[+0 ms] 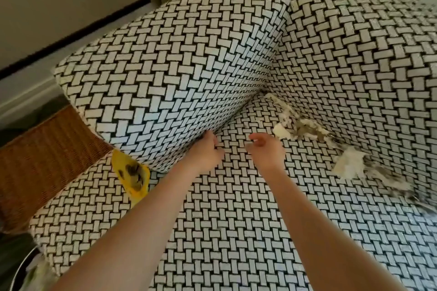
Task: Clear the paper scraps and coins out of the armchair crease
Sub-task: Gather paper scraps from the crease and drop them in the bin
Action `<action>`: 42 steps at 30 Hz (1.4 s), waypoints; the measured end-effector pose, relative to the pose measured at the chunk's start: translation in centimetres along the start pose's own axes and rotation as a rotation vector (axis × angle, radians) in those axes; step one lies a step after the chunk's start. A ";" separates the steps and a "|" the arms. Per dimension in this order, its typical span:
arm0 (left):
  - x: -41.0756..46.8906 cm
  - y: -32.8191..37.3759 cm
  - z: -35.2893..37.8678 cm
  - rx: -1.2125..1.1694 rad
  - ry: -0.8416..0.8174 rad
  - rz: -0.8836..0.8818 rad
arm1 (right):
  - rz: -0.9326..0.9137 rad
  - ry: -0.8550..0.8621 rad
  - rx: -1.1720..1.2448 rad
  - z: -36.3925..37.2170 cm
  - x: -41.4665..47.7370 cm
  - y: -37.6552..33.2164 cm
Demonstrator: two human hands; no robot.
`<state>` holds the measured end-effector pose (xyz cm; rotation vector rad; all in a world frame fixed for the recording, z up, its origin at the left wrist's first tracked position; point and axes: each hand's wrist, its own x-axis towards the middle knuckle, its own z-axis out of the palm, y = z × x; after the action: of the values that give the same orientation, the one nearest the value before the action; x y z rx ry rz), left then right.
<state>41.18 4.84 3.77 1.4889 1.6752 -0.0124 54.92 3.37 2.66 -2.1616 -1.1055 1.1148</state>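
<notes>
While we lean over the armchair [236,220], our left hand [205,151] presses curled fingers at the crease beside the arm, our right hand [266,149] hovers with fingers loosely curled, holding nothing visible. Paper scraps [347,163] lie along the seat's right-hand crease; coins are too blurred to tell.

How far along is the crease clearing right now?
Done: the yellow dish on the chair's arm holds several coins. In hand: the left hand is at the crease under the armrest; the right hand hovers over the seat, and whether it holds anything is unclear. Left: paper scraps and dark bits, possibly coins, along the right-side crease.
</notes>
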 end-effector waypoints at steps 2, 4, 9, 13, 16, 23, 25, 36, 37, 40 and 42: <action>1.2 0.5 0.4 0.082 -0.022 -0.001 | -0.070 0.020 -0.062 0.5 1.7 -0.2; 2.0 0.8 1.0 0.142 0.011 0.019 | -0.116 0.037 -0.124 1.4 3.1 -0.7; 5.8 1.2 1.8 0.000 -0.001 0.047 | -0.126 -0.049 -0.351 2.3 6.3 -2.3; 8.5 2.9 2.4 -0.150 -0.061 0.020 | -0.273 -0.067 -0.650 0.8 7.7 -3.0; 9.7 4.8 2.4 -0.156 -0.070 0.070 | -0.472 0.004 -0.792 -1.3 9.9 -2.7; 11.5 6.8 1.8 0.016 -0.136 0.221 | -0.461 -0.185 -0.809 -2.4 14.8 -3.6; 12.2 7.2 2.0 -0.010 -0.131 0.192 | -0.402 -0.236 -0.754 -2.4 15.4 -3.3; 14.0 7.6 2.8 -0.180 -0.082 0.123 | -0.158 -0.407 -0.879 -0.8 17.4 -4.8; 14.1 7.5 2.9 -0.159 -0.077 0.127 | -0.139 -0.396 -0.903 -1.1 17.3 -4.8; 13.9 7.5 2.7 -0.093 -0.054 0.133 | -0.033 -0.365 -0.913 -2.5 16.6 -4.6; 13.3 7.6 2.6 -0.044 -0.052 0.179 | 0.045 -0.369 -0.909 -3.6 15.8 -4.4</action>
<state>50.11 16.32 -1.83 1.5867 1.4873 0.0811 61.39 18.69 0.63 -2.6869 -2.0417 1.1993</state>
